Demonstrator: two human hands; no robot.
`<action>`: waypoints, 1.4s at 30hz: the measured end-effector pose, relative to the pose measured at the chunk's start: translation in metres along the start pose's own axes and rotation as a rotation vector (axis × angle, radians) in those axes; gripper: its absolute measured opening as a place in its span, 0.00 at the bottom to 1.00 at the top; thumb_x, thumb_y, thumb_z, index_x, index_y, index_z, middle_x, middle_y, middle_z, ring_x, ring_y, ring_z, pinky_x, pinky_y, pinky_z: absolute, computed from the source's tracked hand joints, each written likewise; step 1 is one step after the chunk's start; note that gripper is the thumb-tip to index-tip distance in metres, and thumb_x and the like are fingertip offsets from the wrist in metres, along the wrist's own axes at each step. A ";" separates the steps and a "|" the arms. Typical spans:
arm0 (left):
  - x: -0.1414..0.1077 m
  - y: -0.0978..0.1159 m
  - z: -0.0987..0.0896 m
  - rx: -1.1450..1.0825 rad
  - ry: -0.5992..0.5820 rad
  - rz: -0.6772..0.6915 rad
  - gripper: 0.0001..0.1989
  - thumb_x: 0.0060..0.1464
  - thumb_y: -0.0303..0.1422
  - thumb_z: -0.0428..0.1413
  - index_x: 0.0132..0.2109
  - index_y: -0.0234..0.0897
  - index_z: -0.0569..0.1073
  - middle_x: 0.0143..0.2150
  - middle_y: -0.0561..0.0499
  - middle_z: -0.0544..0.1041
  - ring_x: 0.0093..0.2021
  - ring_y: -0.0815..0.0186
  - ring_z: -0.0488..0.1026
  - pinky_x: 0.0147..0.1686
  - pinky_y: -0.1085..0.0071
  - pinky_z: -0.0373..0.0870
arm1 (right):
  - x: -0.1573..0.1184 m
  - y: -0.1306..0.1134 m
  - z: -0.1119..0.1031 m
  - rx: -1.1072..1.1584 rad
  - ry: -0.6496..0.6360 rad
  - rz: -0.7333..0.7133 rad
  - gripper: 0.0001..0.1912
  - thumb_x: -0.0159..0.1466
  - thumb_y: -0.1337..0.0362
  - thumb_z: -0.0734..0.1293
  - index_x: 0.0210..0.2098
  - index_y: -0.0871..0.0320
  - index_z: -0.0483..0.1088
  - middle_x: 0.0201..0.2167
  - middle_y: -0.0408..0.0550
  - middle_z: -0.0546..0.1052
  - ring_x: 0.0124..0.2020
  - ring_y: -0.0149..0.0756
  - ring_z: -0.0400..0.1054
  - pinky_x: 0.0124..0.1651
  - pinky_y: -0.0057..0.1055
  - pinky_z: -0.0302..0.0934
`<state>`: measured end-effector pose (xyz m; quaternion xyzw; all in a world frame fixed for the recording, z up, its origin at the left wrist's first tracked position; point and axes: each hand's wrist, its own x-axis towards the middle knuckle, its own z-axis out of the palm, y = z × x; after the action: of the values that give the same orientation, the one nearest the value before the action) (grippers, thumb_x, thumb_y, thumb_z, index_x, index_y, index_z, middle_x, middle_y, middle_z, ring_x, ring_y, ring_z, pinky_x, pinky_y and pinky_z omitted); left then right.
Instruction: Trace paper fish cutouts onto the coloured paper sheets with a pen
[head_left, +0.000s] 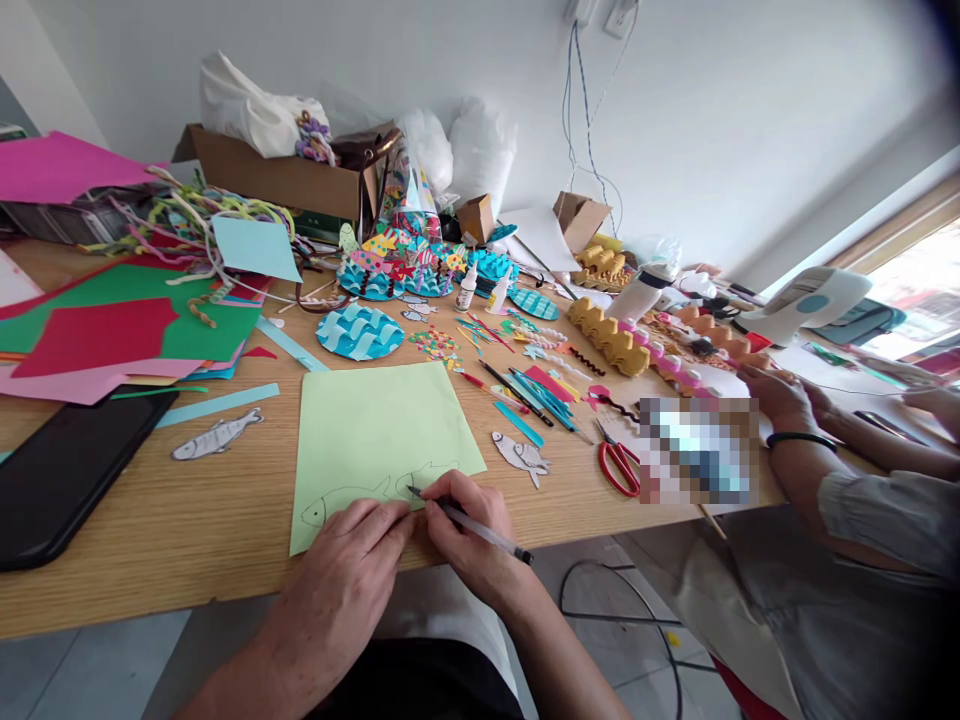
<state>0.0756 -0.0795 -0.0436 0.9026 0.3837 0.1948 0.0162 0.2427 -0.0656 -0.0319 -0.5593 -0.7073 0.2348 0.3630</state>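
Observation:
A sheet of light green paper lies in front of me at the table's edge. Two fish are outlined in dark ink along its lower part; the right one is partly covered by my fingers. My right hand grips a gel pen with a clear barrel, its tip touching the paper at the right fish's head. My left hand rests flat on the sheet's lower edge, fingers stretched out and holding nothing. Paper fish cutouts lie to either side, one fish cutout at left and a pair of fish at right.
A black phone lies at left beside stacked coloured paper. Red-handled scissors, pencils and egg-carton strips are to the right. Another person's hands work at the far right. Decorated blue crafts stand behind.

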 end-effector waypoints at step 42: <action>-0.001 -0.001 0.002 0.023 -0.001 0.010 0.21 0.53 0.19 0.43 0.51 0.36 0.69 0.47 0.48 0.75 0.47 0.59 0.69 0.46 0.60 0.66 | 0.001 0.003 0.001 0.027 0.008 -0.029 0.06 0.56 0.70 0.61 0.28 0.59 0.69 0.17 0.39 0.69 0.19 0.26 0.62 0.25 0.20 0.54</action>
<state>0.0743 -0.0792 -0.0457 0.9047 0.3812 0.1903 0.0051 0.2435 -0.0637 -0.0346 -0.5450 -0.7106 0.2371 0.3767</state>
